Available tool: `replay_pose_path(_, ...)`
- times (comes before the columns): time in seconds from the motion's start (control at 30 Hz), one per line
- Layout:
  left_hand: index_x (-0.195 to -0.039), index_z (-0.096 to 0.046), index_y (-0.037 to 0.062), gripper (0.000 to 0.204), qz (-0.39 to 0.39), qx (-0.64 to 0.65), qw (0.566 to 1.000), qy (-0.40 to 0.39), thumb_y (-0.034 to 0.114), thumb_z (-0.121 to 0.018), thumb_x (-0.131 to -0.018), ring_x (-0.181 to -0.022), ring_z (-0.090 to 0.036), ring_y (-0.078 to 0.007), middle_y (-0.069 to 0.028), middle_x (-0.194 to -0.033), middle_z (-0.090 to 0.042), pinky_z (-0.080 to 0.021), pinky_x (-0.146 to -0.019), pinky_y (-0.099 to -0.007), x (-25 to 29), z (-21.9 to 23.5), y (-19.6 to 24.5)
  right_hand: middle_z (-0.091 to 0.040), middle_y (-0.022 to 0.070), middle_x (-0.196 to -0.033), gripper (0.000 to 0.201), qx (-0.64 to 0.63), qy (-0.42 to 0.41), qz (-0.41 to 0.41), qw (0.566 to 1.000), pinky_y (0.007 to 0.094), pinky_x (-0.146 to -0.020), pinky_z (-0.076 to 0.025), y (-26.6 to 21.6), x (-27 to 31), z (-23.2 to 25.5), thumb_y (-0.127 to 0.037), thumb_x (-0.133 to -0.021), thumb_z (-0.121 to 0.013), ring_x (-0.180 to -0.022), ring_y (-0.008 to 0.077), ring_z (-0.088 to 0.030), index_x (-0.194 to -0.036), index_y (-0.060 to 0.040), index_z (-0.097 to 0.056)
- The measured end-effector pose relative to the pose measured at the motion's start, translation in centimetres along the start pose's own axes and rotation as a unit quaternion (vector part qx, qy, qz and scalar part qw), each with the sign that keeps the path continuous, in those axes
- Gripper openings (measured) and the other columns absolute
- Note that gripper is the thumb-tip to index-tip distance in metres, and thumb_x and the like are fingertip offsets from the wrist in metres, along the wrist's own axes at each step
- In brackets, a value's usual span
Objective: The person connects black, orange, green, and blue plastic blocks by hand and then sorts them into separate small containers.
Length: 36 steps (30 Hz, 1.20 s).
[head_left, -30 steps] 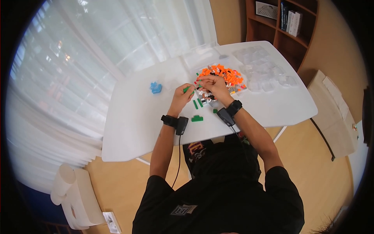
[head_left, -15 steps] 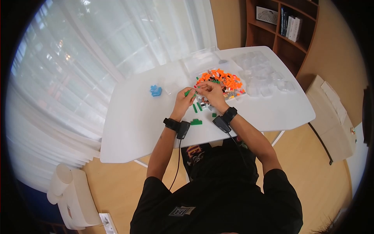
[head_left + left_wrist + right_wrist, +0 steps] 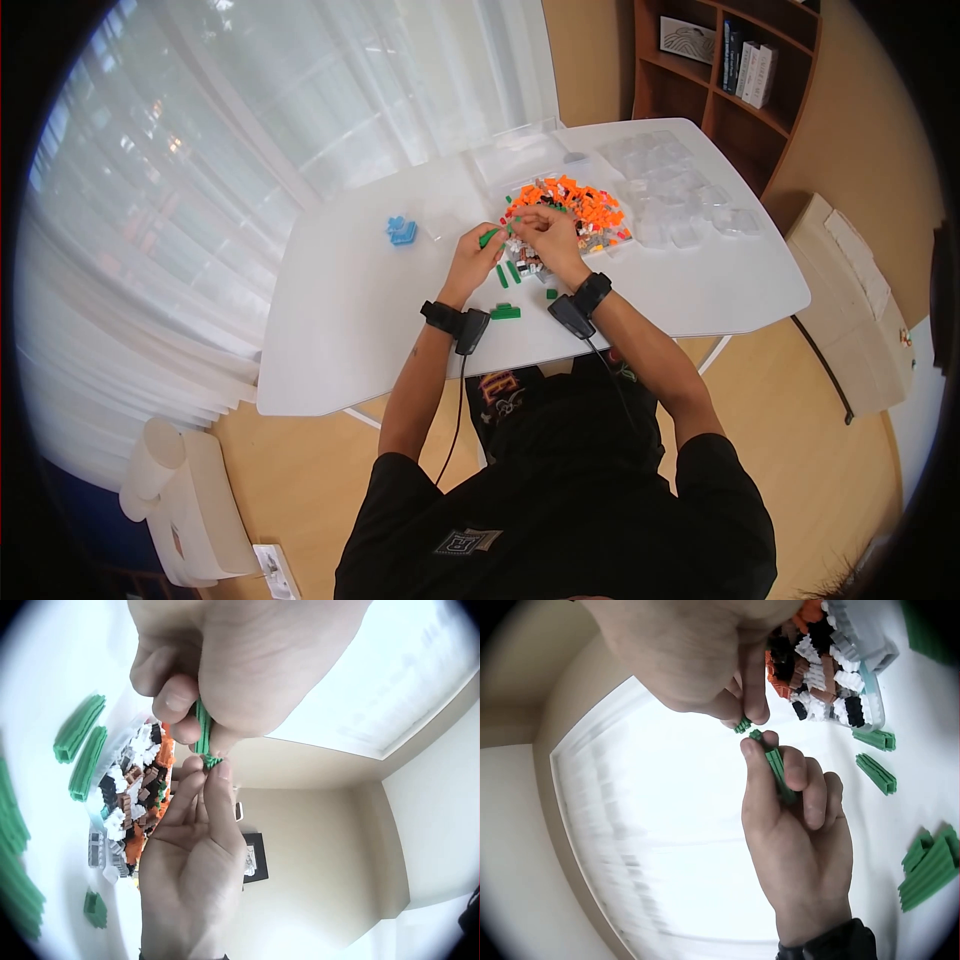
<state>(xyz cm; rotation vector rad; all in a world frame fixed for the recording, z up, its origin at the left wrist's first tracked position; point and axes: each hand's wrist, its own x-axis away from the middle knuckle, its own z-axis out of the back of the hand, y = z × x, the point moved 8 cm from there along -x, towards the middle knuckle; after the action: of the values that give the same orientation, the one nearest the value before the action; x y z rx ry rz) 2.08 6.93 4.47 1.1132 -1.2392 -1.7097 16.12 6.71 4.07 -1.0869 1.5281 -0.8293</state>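
Over the near edge of the brick box, my two hands meet almost fingertip to fingertip. My left hand point(image 3: 473, 262) grips a long green building brick point(image 3: 780, 776) with its fingers curled round it; a small green brick point(image 3: 756, 735) shows at its thumb tip. Between thumb and fingers, my right hand point(image 3: 552, 245) pinches another small green brick point(image 3: 742, 725), a narrow gap away in the right wrist view. Below the hands lie two long green bricks point(image 3: 503, 276), a stepped green stack point(image 3: 506, 312) and a small green block point(image 3: 552, 294).
A clear box point(image 3: 877, 712) heaped with orange, white, black, brown and grey bricks stands just beyond the hands. Light blue joined bricks point(image 3: 401, 231) lie on the white table point(image 3: 340, 330) to the left. Several clear plastic containers point(image 3: 665, 190) cover its right rear.
The head view has shifted slightly. My hands keep their grips on the green bricks, and their fingertips have come a little closer together.
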Motion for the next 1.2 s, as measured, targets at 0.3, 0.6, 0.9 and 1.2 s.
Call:
replay_pose_path(0.3, -0.092, -0.060, 0.0038, 0.019, 0.029, -0.011, 0.999, -0.014, 0.022, -0.056, -0.095, -0.050, -0.039, -0.0008, 0.0047, -0.062, -0.049, -0.029, -0.044, -0.0165, 0.0, -0.3, -0.5, -0.064, 0.0029, -0.082, 0.020, 0.012, -0.025, 0.013, 1.000, 0.0193, -0.054, -0.049, 0.4, -0.1, -0.4, -0.001, -0.082, -0.067, -0.068, 0.0052, -0.058, -0.102, 0.0012, -0.066)
replay_pose_path(0.6, -0.090, -0.061, 0.0028, 0.020, 0.011, 0.016, 1.000, -0.023, 0.022, -0.056, -0.095, -0.049, -0.034, -0.0006, 0.0061, -0.060, -0.045, -0.023, -0.043, -0.0172, 0.5, -0.4, 0.8, -0.065, 0.0036, -0.084, 0.020, -0.013, -0.064, -0.010, 0.998, 0.0189, -0.052, -0.048, 0.2, 0.1, -0.7, -0.003, -0.083, -0.068, -0.067, 0.0048, -0.058, -0.103, 0.0022, -0.065)
replay_pose_path(0.9, -0.090, -0.060, 0.0027, 0.022, 0.041, 0.048, 0.998, -0.009, 0.023, -0.054, -0.096, -0.047, -0.031, -0.0005, 0.0064, -0.059, -0.041, -0.021, -0.043, -0.0178, 0.6, -0.5, 1.2, -0.066, 0.0043, -0.086, 0.023, -0.042, -0.092, -0.013, 0.995, 0.0194, -0.060, -0.050, -0.5, 0.0, -0.7, -0.001, -0.082, -0.067, -0.074, 0.0065, -0.062, -0.105, 0.0022, -0.065)
replay_pose_path(1.2, -0.089, -0.061, 0.0024, 0.021, 0.051, 0.015, 0.999, 0.011, 0.022, -0.056, -0.095, -0.048, -0.036, -0.0010, 0.0054, -0.058, -0.045, -0.026, -0.043, -0.0177, 0.2, 0.2, 0.3, -0.069, 0.0033, -0.078, 0.025, 0.061, -0.113, -0.068, 0.989, 0.0179, -0.053, -0.045, 0.3, 0.5, -1.3, -0.002, -0.082, -0.069, -0.062, 0.0037, -0.058, -0.106, 0.0025, -0.066)
